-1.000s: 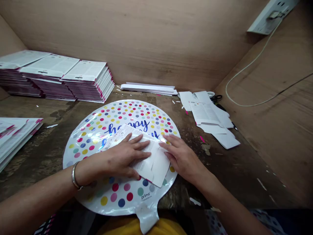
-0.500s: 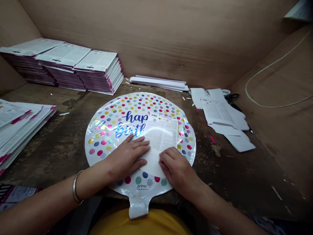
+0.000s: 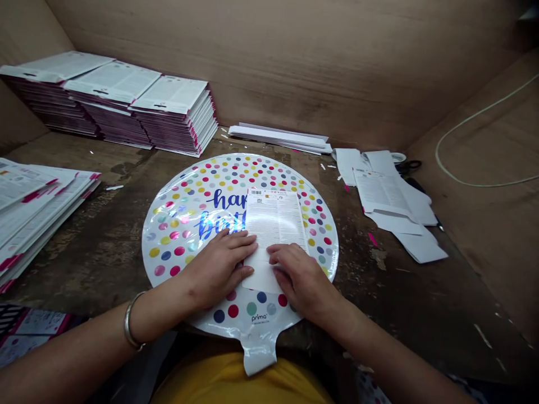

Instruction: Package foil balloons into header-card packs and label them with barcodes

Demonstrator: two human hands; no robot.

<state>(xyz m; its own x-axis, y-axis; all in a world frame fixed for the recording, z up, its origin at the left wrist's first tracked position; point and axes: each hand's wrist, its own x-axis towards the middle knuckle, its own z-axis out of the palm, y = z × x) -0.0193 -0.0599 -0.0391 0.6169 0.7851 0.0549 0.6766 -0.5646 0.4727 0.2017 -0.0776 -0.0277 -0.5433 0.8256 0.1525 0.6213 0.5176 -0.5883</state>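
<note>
A round white foil balloon [image 3: 168, 224] lies flat in front of me, printed with coloured dots and blue lettering that starts "hap"; its tail points towards me. On top of it lies a white printed paper sleeve [image 3: 275, 216] with a barcode and small text, covering part of the lettering. My left hand [image 3: 225, 261] rests palm down, its fingers stretched across the balloon onto the sleeve's left edge. My right hand [image 3: 303, 280] lies on the lower right of the sleeve, fingers loosely bent with the thumb apart, touching the paper without visibly gripping it.
Tall stacks of packed sleeves [image 3: 168, 92] stand at the back left, and another pile [image 3: 37, 207] sits at the left. White paper strips [image 3: 278, 137] lie along the back wall. Loose sleeves [image 3: 383, 193], black-handled scissors [image 3: 408, 166] and a tape roll [image 3: 398, 158] are at the right.
The balloon's tail has swung to the right and the sleeve now sits straighter on it. My right hand has shifted slightly up and left, its fingers less curled. The camera view has moved a little.
</note>
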